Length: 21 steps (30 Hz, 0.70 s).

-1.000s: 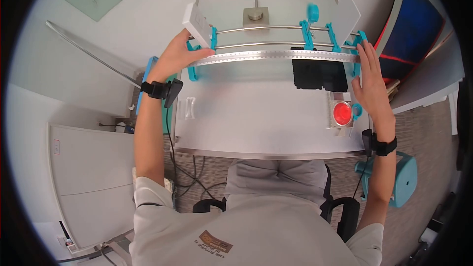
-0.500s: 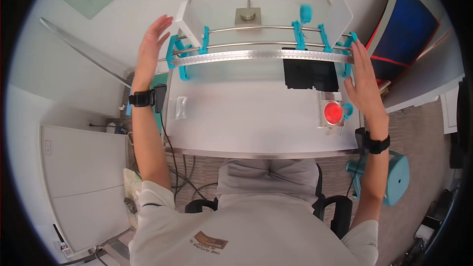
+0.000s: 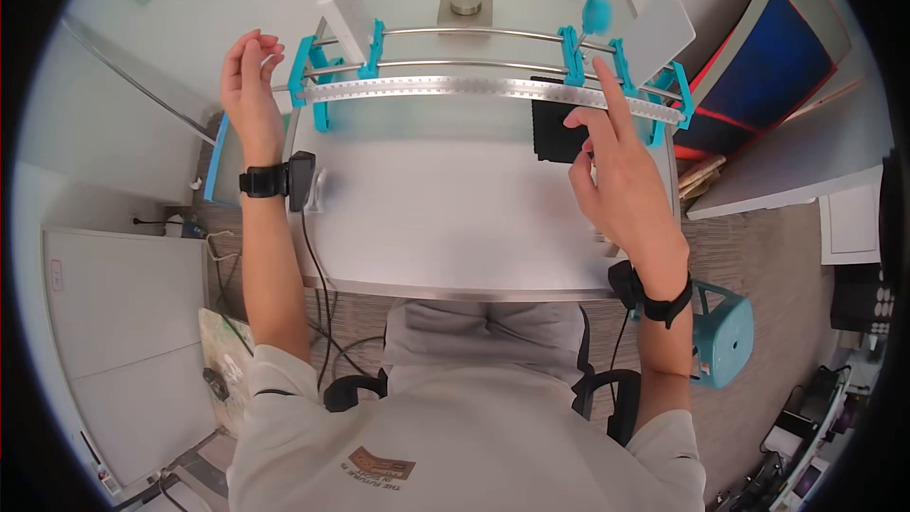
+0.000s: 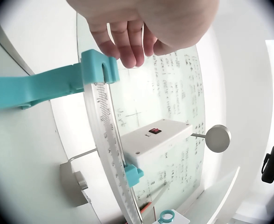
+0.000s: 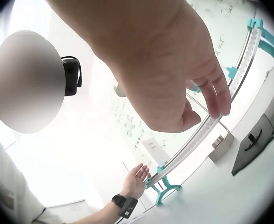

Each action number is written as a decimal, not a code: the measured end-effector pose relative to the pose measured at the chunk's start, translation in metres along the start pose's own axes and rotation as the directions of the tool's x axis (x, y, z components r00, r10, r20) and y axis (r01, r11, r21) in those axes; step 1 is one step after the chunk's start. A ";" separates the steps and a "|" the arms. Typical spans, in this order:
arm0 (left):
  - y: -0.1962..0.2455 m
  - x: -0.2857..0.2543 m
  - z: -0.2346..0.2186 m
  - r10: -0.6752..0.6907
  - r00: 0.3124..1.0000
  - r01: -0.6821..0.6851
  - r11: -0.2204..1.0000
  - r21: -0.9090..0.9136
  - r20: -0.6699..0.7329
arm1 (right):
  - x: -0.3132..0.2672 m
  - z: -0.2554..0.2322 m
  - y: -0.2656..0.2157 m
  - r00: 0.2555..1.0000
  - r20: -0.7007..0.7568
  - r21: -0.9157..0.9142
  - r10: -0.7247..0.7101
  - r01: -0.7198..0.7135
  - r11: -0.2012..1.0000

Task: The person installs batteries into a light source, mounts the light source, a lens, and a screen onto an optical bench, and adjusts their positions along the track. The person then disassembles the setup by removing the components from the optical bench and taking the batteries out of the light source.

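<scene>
A rail stand of two metal rods with a metal ruler (image 3: 417, 85) along its front spans the far part of the table, on teal end supports (image 3: 301, 71). On the rods sit a white box (image 3: 343, 14), a teal ring holder (image 3: 596, 15) and a white flat screen (image 3: 659, 36). My left hand (image 3: 252, 100) is raised beside the left end, fingers loosely bent and holding nothing; the left wrist view has its fingertips near the teal end bracket (image 4: 97, 67). My right hand (image 3: 621, 190) reaches over the ruler, index finger stretched toward the ring holder, other fingers bent.
Behind the rail stands a metal post on a square base (image 3: 464, 8). A black pad (image 3: 557, 128) lies under the ruler, partly covered by my right hand. A teal stool (image 3: 725, 341) stands on the floor at the right. A cable (image 3: 318, 256) hangs from the left wrist camera.
My left hand let go of the rail's left end and moved away to the left. The right hand left the right end and moved inward toward the ring holder, covering the red round item.
</scene>
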State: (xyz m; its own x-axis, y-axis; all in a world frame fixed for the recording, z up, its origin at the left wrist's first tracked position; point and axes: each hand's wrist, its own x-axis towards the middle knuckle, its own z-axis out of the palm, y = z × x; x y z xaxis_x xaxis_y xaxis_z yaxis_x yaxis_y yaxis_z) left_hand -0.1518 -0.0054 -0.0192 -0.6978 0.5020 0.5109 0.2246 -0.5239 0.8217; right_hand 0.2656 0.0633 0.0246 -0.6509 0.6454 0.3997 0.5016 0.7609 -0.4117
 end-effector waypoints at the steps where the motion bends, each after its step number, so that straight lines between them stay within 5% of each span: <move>1: 0.000 -0.001 -0.001 0.002 1.000 -0.002 1.000 -0.018 -0.019 | 0.002 0.006 0.002 1.000 -0.003 -0.020 -0.003 0.003 1.000; 21: -0.016 -0.002 -0.009 -0.100 0.993 0.098 0.995 -0.036 -0.065 | 0.007 0.023 -0.004 0.987 0.155 -0.026 0.037 -0.033 0.999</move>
State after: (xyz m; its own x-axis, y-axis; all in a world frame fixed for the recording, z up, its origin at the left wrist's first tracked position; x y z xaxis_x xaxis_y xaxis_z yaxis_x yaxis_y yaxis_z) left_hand -0.1599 -0.0049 -0.0356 -0.7597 0.5059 0.4086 0.1307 -0.4968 0.8580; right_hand 0.2456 0.0633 0.0104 -0.7124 0.6547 0.2525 0.5374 0.7404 -0.4037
